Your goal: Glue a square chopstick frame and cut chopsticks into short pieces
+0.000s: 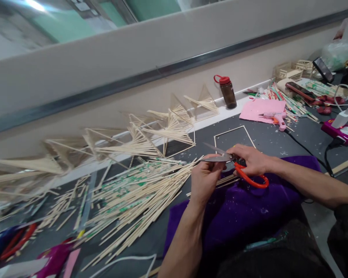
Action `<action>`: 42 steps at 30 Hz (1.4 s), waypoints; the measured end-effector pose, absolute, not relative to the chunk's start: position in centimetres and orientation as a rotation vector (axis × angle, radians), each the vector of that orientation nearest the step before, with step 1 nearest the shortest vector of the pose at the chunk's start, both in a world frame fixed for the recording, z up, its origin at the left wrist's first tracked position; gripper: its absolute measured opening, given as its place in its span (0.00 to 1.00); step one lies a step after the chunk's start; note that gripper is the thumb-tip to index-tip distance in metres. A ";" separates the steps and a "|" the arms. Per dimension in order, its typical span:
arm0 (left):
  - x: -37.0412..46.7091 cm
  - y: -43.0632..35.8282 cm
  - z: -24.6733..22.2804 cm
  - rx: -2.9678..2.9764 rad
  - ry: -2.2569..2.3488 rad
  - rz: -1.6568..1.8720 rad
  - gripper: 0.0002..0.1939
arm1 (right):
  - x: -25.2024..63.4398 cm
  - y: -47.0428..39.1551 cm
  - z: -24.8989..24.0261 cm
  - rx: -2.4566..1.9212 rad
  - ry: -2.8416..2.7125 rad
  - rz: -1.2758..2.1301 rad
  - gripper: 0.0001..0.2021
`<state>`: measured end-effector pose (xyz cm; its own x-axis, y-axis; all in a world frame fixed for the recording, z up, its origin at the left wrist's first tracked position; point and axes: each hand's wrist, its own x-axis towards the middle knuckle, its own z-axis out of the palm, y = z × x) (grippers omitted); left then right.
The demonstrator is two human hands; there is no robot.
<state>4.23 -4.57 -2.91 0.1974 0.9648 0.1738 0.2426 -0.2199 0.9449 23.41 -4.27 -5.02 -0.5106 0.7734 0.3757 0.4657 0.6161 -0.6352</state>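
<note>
My right hand (251, 160) is closed on a pair of scissors (251, 179) with orange-red handles. The scissor blades are spread apart and point left. My left hand (204, 179) is closed right beside the lower blade, fingertips pinched together. Whatever it grips is hidden by the fingers and the blade. Beneath both hands, a few thin wooden sticks (224, 181) lie over a purple cloth (234, 216). Just beyond the right hand, a thin square stick frame (230, 131) rests on the dark table (204, 135).
Loose wooden sticks (150, 197) spread out at the left. Twisted stick models (174, 131) line the wall. A brown bottle (228, 92) stands behind. On a pink sheet (251, 110) lies a pink glue gun (280, 119), its cord running to a magenta power strip (343, 133).
</note>
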 end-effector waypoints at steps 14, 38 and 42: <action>4.2 -5.1 -2.8 1.610 1.096 1.069 0.12 | 23.6 -4.2 -5.1 -0.864 -2.223 0.620 0.33; 4.0 -4.5 -3.2 1.794 1.171 1.087 0.11 | 23.1 -4.6 -4.9 -0.985 -2.149 0.619 0.23; 4.1 -4.6 -3.3 1.698 1.170 1.107 0.12 | 23.2 -4.5 -5.0 -0.999 -2.160 0.617 0.25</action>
